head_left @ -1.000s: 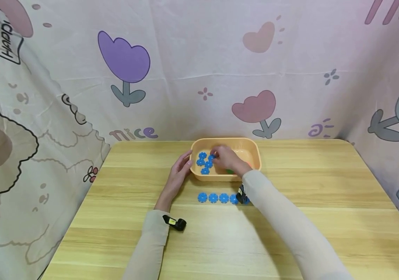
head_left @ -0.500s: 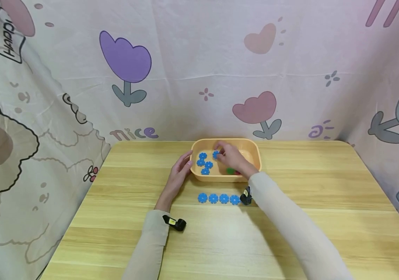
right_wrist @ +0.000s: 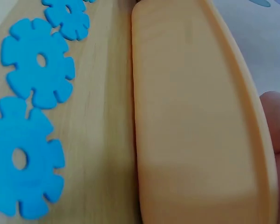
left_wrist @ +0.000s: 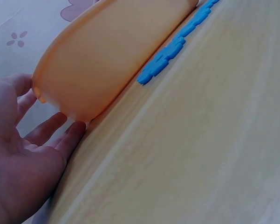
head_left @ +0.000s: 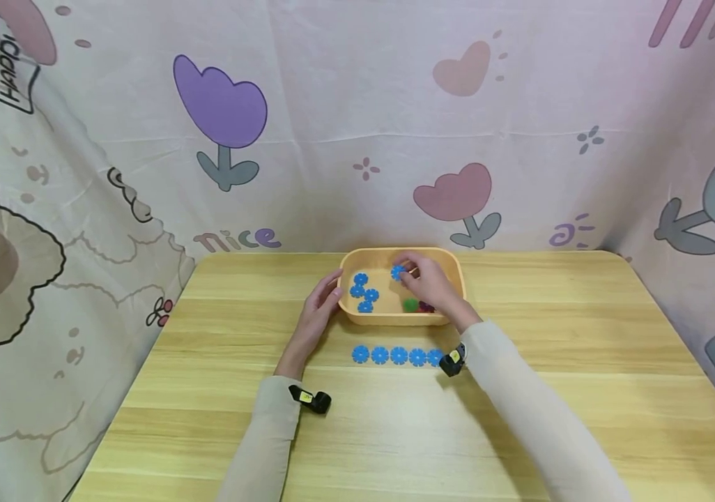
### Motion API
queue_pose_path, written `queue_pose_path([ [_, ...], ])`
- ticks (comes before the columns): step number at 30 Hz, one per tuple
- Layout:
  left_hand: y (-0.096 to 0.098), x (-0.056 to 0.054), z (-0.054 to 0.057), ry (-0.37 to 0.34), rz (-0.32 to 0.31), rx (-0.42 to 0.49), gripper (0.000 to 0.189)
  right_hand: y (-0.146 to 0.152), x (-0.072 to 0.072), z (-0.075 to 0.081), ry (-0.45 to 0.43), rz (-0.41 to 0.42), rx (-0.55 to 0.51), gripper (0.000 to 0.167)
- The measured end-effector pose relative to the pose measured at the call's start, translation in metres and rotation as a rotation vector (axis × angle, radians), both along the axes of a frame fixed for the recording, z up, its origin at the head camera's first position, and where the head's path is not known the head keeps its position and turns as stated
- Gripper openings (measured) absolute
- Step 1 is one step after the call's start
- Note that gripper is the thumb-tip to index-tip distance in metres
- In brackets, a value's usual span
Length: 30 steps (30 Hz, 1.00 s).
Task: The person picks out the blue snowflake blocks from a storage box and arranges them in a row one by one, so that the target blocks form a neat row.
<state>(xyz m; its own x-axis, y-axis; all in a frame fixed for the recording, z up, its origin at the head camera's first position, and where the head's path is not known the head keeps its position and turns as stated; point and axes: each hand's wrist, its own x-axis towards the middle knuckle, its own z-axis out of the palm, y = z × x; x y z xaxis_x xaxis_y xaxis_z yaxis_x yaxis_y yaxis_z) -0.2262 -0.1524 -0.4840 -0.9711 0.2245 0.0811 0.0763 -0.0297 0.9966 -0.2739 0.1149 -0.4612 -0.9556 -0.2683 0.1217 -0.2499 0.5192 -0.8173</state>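
Note:
In the head view, my right hand (head_left: 431, 286) is over the inside of a yellow-orange plastic basin (head_left: 389, 320). Its thumb and fingers pinch a blue snowflake disc (head_left: 398, 272), a notched round piece with a hole in the middle. At the basin's left end, my left hand (head_left: 318, 307) rests its fingertips against the outer wall; the left wrist view shows its fingers (left_wrist: 45, 129) loosely spread there. More blue snowflake discs (head_left: 365, 295) lie at the left inside the basin. In the right wrist view the basin wall (right_wrist: 191, 116) hides most of my right hand (right_wrist: 276, 126).
In front of the basin, several blue snowflake discs (head_left: 399, 355) form a straight row on the wooden table (head_left: 357, 432). A green piece (head_left: 410, 305) and a dark purple piece (head_left: 426, 307) lie in the basin, partly under my right forearm. A printed cloth (head_left: 332, 125) hangs behind the table.
My right hand has drawn a blue snowflake disc away from the cluster, moving right inside the basin. More of the green and purple pieces shows. My left hand stays against the basin.

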Motion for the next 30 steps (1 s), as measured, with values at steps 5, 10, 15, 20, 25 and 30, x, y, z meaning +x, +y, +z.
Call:
queue_pose_path([
  [5,0.000,0.000,0.000,-0.002,0.001,-0.014,0.049,0.006,0.010,0.007,0.061,0.002,-0.024,0.027],
  [10,0.000,0.000,0.000,0.011,-0.005,-0.006,0.049,0.013,0.019,0.011,0.070,0.008,-0.129,0.026],
  [15,-0.003,-0.003,-0.007,0.009,0.008,-0.013,0.049,0.019,0.027,0.013,0.074,0.030,-0.215,0.025],
  [20,-0.006,-0.012,-0.025,0.004,0.024,-0.018,0.049,0.025,0.039,0.016,0.094,0.015,-0.205,0.026],
  [25,-0.005,-0.016,-0.030,0.026,0.034,-0.015,0.046,0.032,0.051,0.022,0.146,-0.021,-0.118,0.030],
  [30,-0.004,-0.018,-0.030,0.020,0.026,-0.011,0.045,0.038,0.064,0.028,0.190,-0.029,-0.078,0.035],
])
